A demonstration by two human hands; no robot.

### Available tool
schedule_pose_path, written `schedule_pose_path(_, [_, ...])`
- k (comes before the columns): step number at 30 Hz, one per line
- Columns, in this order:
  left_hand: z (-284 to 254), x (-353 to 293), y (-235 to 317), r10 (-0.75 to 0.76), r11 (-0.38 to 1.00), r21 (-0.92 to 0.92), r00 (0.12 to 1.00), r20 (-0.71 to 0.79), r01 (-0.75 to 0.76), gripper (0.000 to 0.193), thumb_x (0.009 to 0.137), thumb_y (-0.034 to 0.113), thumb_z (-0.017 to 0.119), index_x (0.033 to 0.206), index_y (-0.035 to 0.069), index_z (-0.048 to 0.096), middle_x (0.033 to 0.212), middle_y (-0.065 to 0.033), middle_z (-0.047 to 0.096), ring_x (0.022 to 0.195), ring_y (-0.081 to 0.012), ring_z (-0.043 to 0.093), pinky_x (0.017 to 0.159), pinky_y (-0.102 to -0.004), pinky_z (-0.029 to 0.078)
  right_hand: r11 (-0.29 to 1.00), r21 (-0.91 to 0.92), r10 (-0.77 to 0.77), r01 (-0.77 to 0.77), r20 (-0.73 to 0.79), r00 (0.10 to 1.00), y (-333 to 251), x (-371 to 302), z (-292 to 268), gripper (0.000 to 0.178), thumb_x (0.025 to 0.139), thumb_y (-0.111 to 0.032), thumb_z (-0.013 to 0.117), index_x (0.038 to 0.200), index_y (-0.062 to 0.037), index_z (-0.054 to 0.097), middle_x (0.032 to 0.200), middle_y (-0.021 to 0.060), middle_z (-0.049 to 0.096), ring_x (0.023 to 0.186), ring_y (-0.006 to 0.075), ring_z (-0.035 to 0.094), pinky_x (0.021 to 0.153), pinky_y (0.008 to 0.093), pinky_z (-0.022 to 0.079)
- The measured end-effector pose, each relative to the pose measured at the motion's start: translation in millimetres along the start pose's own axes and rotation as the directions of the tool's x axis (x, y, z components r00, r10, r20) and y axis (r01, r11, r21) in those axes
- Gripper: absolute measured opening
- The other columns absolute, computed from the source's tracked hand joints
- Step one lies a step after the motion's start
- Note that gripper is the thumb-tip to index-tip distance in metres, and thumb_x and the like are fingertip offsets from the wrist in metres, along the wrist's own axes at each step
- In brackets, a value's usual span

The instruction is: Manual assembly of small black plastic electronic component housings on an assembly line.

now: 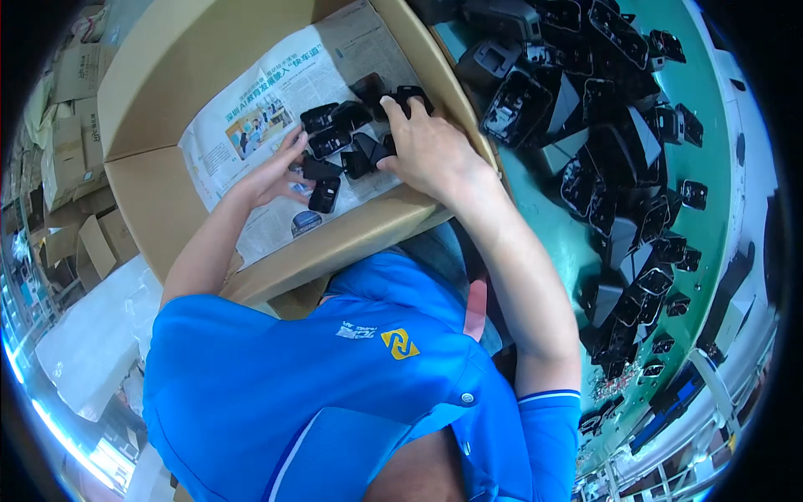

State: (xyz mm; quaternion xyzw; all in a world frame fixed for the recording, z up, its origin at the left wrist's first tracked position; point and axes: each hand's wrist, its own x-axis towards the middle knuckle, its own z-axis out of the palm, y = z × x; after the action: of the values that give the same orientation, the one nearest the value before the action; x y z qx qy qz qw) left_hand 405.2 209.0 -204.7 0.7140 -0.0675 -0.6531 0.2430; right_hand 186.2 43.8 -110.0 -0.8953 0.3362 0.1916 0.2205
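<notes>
Both arms reach into a cardboard box [326,266] whose bottom is lined with a printed newspaper sheet [219,151]. A small heap of black plastic casings [331,140] lies on the paper. At the heap's left side is my left hand [272,174], its fingers spread and bent around the edge of the pieces. From the right, my right hand [431,149] reaches over the heap with fingers apart, the tips at the casings. One casing [324,195] sits nearest me, just below the left fingers. Parts of the right fingertips are hidden among the dark pieces.
Right of the box, a green-topped table [552,222] carries many loose black casings [623,151] in a long pile. Flattened cardboard cartons [79,138] stand at the far left. A white sheet [92,343] lies at the lower left.
</notes>
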Motion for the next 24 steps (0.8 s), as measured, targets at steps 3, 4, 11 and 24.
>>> schedule_pose_path(3, [10, 21, -4, 0.179, 0.965, -0.223, 0.966, 0.185, -0.136, 0.084, 0.095, 0.07, 0.048, 0.16, 0.024, 0.021, 0.148, -0.0221, 0.045, 0.119, -0.0413, 0.058, 0.091, -0.0577, 0.052, 0.997, -0.071, -0.019, 0.018, -0.003, 1.0, -1, -4, 3, 0.082, 0.082, -0.028, 0.08, 0.15, -0.0073, 0.038, 0.129, 0.0255, 0.056, 0.101, 0.0397, 0.069, 0.089, 0.0465, 0.058])
schedule_pose_path(4, [14, 27, -5, 0.244, 0.94, -0.297, 0.94, 0.239, -0.169, 0.086, 0.094, 0.07, 0.049, 0.161, 0.025, 0.019, 0.148, -0.0224, 0.045, 0.119, -0.0411, 0.058, 0.09, -0.0574, 0.052, 0.995, -0.093, -0.02, 0.019, -0.007, 1.0, 0, -6, 3, 0.085, 0.081, -0.028, 0.081, 0.151, -0.0074, 0.037, 0.13, 0.0259, 0.056, 0.1, 0.0401, 0.069, 0.088, 0.0466, 0.058])
schedule_pose_path(11, [43, 73, 36, 0.312, 0.857, -0.505, 0.675, 0.669, 0.104, 0.064, 0.104, 0.054, 0.044, 0.154, 0.015, 0.037, 0.145, -0.0193, 0.051, 0.122, -0.0338, 0.058, 0.096, -0.049, 0.052, 0.997, 0.073, 0.023, -0.018, -0.071, 0.997, 2, 3, 20, 0.108, 0.063, -0.01, 0.09, 0.154, -0.0115, 0.033, 0.139, 0.0298, 0.05, 0.099, 0.0443, 0.068, 0.086, 0.0469, 0.058])
schedule_pose_path(24, [95, 79, 67, 0.581, 0.7, -0.695, 0.698, 0.418, -0.167, 0.05, 0.106, 0.045, 0.043, 0.144, 0.013, 0.049, 0.137, -0.0082, 0.058, 0.121, -0.0231, 0.058, 0.105, -0.0376, 0.045, 0.954, 0.251, -0.013, 0.164, -0.51, 0.86, 8, 15, 27, 0.052, 0.088, -0.018, 0.062, 0.136, -0.0084, 0.047, 0.117, 0.0231, 0.057, 0.075, 0.0368, 0.065, 0.066, 0.0446, 0.057])
